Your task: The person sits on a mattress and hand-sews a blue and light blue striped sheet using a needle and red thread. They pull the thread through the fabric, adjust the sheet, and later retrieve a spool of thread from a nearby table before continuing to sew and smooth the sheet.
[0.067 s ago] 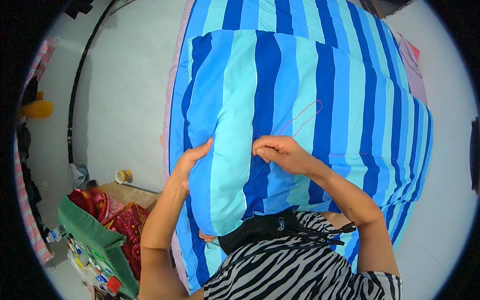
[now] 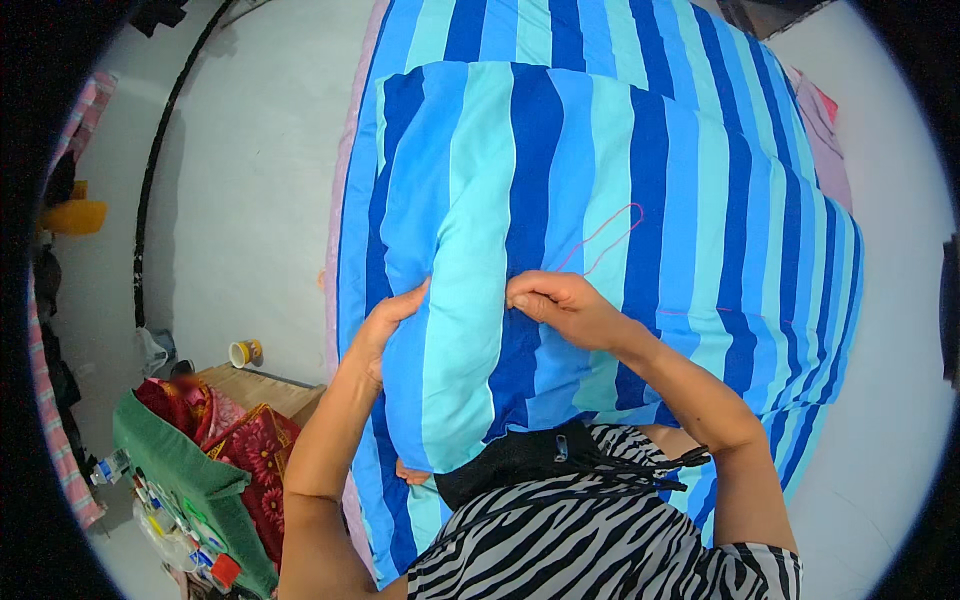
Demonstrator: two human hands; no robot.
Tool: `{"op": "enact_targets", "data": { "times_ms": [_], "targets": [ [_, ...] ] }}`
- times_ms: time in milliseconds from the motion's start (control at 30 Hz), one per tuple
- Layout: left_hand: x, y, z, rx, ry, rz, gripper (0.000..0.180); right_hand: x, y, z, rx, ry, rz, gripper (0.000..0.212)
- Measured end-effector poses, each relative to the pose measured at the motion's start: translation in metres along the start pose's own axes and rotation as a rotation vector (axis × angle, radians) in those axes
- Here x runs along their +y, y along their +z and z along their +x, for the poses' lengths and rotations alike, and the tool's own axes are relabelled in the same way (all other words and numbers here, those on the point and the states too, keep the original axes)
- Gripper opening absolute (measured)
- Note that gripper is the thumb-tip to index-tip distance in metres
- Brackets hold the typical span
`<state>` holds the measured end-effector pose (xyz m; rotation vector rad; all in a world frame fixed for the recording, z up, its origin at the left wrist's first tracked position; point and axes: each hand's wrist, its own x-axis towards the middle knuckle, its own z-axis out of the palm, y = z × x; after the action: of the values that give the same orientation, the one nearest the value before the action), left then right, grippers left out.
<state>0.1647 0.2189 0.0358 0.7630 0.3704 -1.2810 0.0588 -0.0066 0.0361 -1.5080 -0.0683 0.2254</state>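
Observation:
A quilt [image 2: 540, 160] with dark blue, mid blue and aqua stripes lies across the bed and over my lap. At its left part, my left hand [image 2: 388, 325] grips a puffy fold, thumb on top and the other fingers hidden beneath. My right hand [image 2: 565, 305] is closed in a pinch against a dark blue stripe; what sits between its fingertips is too small to make out. Behind this hand a pink thread [image 2: 637, 215] loops over the stripes, its ends running down toward the fingers. A thin pink line of stitches crosses the quilt farther right.
On the left stands a wooden surface [image 2: 270, 385] with a yellow cup [image 2: 245, 353] near its far edge. Red flowered fabric [image 2: 250, 450] lies beside a green cloth organizer [image 2: 180, 450] with several small items in its pockets. A pale wall [image 2: 260, 180] runs beyond the bed's left side.
My left hand has shifted very slightly to the right, and the quilt fold with it. The right hand keeps its pinch in nearly the same place.

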Motion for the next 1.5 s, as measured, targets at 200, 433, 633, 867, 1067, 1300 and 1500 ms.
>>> {"op": "enact_targets", "data": {
  "times_ms": [200,433,633,867,1067,1300,1500],
  "targets": [
    [0.004,0.008,0.001,-0.037,-0.007,0.019,0.046,-0.009,-0.007,-0.001,-0.014,-0.01,-0.165,0.019],
    [-0.021,-0.03,0.03,-0.17,-0.044,-0.039,0.045,0.0,0.007,-0.002,0.052,0.033,0.062,0.015],
    [-0.042,-0.024,0.038,-0.208,0.039,-0.17,0.042,0.005,0.009,-0.004,0.098,0.031,0.085,0.014],
    [-0.04,-0.021,0.035,-0.197,0.007,-0.167,0.038,0.007,0.007,-0.004,0.111,0.016,0.047,0.015],
    [-0.031,0.001,0.028,-0.022,0.025,-0.032,0.039,0.008,0.01,-0.007,0.098,0.012,-0.003,0.014],
    [-0.033,0.017,0.027,0.019,0.234,0.184,0.038,-0.013,0.017,-0.005,0.135,0.027,-0.251,0.012],
    [-0.035,0.044,0.012,0.22,0.277,0.282,0.038,-0.077,-0.004,0.011,0.241,-0.321,-1.107,0.006]
  ]
}}
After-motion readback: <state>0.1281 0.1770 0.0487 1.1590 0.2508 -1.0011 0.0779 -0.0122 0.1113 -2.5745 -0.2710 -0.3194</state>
